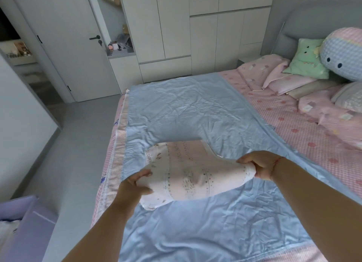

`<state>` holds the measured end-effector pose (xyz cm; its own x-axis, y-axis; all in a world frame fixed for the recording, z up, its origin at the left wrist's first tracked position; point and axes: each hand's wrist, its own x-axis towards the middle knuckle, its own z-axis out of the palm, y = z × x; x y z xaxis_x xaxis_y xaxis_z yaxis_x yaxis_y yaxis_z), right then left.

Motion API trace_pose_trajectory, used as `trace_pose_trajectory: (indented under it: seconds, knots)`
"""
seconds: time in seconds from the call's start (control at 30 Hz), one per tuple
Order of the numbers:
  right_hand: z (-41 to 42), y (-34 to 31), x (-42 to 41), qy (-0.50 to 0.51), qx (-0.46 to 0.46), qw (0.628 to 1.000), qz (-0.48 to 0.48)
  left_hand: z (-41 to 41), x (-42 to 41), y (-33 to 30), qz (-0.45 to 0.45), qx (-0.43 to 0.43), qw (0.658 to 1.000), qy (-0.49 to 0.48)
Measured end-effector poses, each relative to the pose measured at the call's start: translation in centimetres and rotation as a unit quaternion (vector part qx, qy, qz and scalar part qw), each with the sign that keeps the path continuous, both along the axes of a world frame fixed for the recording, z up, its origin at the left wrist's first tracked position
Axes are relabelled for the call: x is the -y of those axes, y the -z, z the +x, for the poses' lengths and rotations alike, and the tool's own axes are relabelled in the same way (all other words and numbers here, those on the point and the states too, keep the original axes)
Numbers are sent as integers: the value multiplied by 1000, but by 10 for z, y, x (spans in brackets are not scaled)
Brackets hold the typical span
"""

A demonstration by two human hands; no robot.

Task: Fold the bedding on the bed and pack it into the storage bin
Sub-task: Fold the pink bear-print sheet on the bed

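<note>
arms: 2, bare, no sleeves | right wrist (275,166): thin red string bracelet

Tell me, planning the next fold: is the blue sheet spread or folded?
Spread: the blue sheet lies flat across the bed.

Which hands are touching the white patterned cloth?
Touching, both: the head view shows the left hand pinching the white patterned cloth at one end, the right hand gripping the other.

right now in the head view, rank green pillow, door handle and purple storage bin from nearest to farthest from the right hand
From the right hand:
1. green pillow, up at the headboard, right side.
2. door handle, far left, on the door.
3. purple storage bin, on the floor at bottom left.
</note>
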<state>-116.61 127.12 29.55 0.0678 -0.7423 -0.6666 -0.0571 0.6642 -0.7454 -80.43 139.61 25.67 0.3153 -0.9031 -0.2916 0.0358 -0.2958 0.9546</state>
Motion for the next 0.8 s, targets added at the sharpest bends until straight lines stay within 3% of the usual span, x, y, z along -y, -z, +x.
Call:
trace_pose_trajectory:
  seconds: [0.2, 0.33, 0.47, 0.57, 0.7, 0.8]
  knots:
    - [-5, 42, -73, -88, -75, 993, 25, -9, -59, 42, 139, -69, 988, 5]
    - [1, 69, -109, -109, -144, 982, -55, -26, -95, 55, 153, -67, 986, 4]
    - [1, 83, -142, 14, -80, 991, -104, -35, -115, 75, 133, -32, 990, 39]
    - [-6, 100, -158, 99, 4, 992, -73, -34, -130, 85, 134, -41, 990, 29]
    - [-14, 122, -171, 59, -55, 993, -81, -36, -143, 100, 124, 20, 991, 42]
    - [-23, 132, -180, -2, -29, 999, -46, -39, -147, 109, 159, -17, 982, 96]
